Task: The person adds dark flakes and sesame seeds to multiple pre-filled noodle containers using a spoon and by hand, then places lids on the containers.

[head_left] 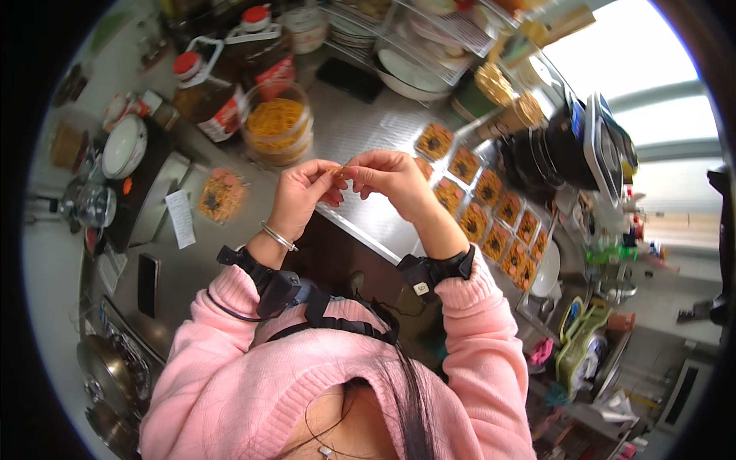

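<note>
Over the metal counter, close to its front edge, my left hand (pixel 303 190) and my right hand (pixel 392 181) meet with thumbs and fingertips pinched together. Between them is a small, thin yellow strand (pixel 343 170), partly covered by the fingers; its kind is too small to make out. Just beyond my left hand stands a round clear tub (pixel 277 129) filled with orange-yellow strands. To the left lies a clear packet (pixel 222 195) with orange-brown food and pinkish round slices. Several similar square portions (pixel 473 221) sit in rows to the right of my right hand.
Large red-capped bottles (pixel 205 100) stand behind the tub. A dark flat object (pixel 350 79) lies near the wire rack (pixel 452 31). At left are a white paper slip (pixel 180 218), a phone (pixel 149 285) and a bowl (pixel 124 147). Stacked black containers (pixel 537 165) stand at right.
</note>
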The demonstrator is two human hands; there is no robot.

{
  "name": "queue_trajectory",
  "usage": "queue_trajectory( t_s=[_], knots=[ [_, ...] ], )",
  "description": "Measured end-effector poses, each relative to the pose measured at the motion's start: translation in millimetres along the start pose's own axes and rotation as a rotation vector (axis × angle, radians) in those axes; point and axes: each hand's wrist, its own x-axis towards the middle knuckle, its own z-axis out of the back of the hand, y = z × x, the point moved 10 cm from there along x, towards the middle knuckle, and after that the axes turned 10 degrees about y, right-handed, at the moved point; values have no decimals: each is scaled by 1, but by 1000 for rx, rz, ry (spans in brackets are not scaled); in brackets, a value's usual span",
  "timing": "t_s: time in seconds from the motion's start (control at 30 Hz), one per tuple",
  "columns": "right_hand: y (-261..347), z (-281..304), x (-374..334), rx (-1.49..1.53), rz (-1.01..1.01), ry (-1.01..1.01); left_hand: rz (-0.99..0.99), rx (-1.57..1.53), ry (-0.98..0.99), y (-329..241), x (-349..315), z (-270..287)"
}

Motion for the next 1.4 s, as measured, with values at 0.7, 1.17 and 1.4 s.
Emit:
queue_trajectory(
  t_s=[0.7, 1.17, 1.4],
  knots=[
    [-179, 129, -294, 452, 157, -656, 554, 428, 291, 227, -3, -95],
    [-245, 203, -335, 182, -176, -911, 423, 848, -72, 215, 8, -48],
    [-252, 187, -325, 360, -212, -707, 654, 148, -36, 262, -9, -109]
  ],
)
